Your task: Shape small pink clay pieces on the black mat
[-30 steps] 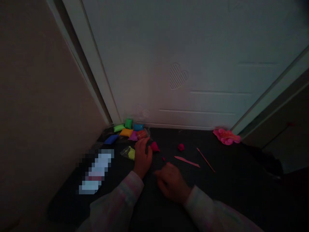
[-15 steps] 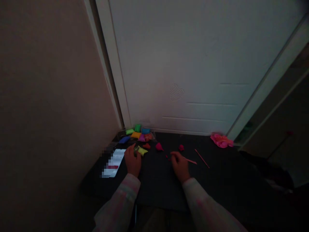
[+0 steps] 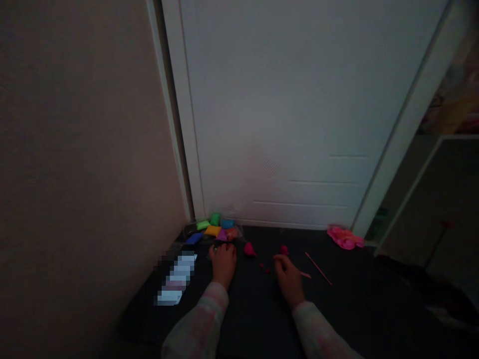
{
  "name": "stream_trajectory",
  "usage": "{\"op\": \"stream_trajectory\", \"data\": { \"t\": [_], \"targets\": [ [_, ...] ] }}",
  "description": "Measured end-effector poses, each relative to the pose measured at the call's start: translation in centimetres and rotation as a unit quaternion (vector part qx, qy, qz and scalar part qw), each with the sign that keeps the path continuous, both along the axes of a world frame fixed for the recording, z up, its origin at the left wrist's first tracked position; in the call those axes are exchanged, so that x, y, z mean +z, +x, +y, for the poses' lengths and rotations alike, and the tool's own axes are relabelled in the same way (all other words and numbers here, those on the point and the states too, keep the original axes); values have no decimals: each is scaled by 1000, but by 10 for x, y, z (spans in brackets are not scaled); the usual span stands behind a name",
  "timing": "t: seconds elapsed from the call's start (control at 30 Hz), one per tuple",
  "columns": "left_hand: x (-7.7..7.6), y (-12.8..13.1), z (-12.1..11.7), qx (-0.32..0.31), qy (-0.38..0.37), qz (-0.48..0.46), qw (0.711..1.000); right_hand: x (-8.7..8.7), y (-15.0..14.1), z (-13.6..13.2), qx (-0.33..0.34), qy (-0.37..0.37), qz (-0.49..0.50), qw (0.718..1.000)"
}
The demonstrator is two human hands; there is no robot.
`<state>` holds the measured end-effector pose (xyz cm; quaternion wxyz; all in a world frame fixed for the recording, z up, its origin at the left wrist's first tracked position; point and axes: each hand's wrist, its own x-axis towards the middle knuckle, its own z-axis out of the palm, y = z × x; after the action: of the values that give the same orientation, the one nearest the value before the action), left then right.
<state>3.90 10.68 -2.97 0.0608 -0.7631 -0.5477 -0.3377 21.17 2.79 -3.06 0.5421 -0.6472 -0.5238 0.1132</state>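
Note:
My left hand [image 3: 223, 265] reaches forward, palm down, thumb apart from the fingers. It lies over the spot where a yellow packet and a reddish-brown piece were, and both are largely hidden. My right hand [image 3: 289, 279] is closed on a pink clay tool [image 3: 306, 274], whose flat end sticks out to the right. Ahead of the right hand sits a red clay lump [image 3: 284, 250]. Between the hands rest a dark pink, drop-shaped clay piece [image 3: 249, 250] and small red bits [image 3: 267, 270]. To the right a thin pink stick [image 3: 318, 268] lies slanted.
Coloured clay packets [image 3: 213, 231] are gathered at the back left of the black table [image 3: 258, 309]. A lit, pixelated phone-like screen [image 3: 177, 279] lies at the left. A pink and orange flower shape [image 3: 345, 237] sits back right. A white door panel [image 3: 299, 124] stands behind.
My left hand has moved forward and right, off its place beside the yellow packet and over it. My right hand still grips the clay tool, now turned so less shows. The view has tilted up.

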Motion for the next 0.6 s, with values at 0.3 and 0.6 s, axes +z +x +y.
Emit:
{"op": "stream_trajectory", "data": {
  "t": [0.3,0.6],
  "targets": [
    [6,2,4,-72,3,-103,992,1,0,0,7,-11,-15,1000],
    [8,-3,1,-109,-28,-217,970,1,0,0,-1,-14,-26,1000]
  ]
}}
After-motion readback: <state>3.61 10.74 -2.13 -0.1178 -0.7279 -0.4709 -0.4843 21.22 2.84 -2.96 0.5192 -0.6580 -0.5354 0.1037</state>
